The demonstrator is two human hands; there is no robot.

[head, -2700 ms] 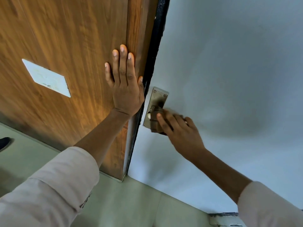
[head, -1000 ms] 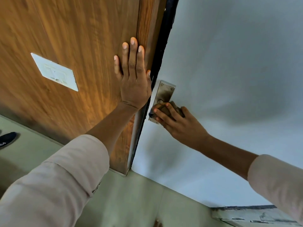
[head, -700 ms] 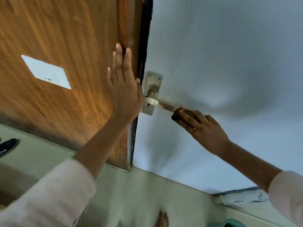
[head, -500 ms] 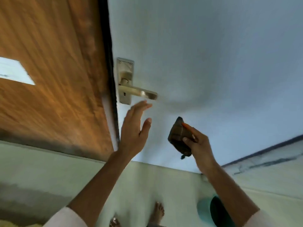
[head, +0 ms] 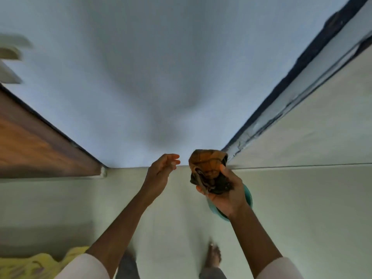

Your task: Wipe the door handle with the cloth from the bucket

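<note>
An orange-brown cloth (head: 208,170) with a dark checked pattern is seen — its lower folds nearly black. A teal bucket (head: 248,195) rim is shown beneath it. The door (head: 141,77) is rendered in pale blue-grey, the wooden panel (head: 34,146) in warm brown grain. The floor (head: 302,208) is coloured pale greenish-cream — a yellow fabric (head: 30,266) is glimpsed at one corner. The sleeves (head: 86,267) are off-white.

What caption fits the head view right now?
Right hand holds the bunched cloth above the teal bucket; left hand open and empty.
</note>
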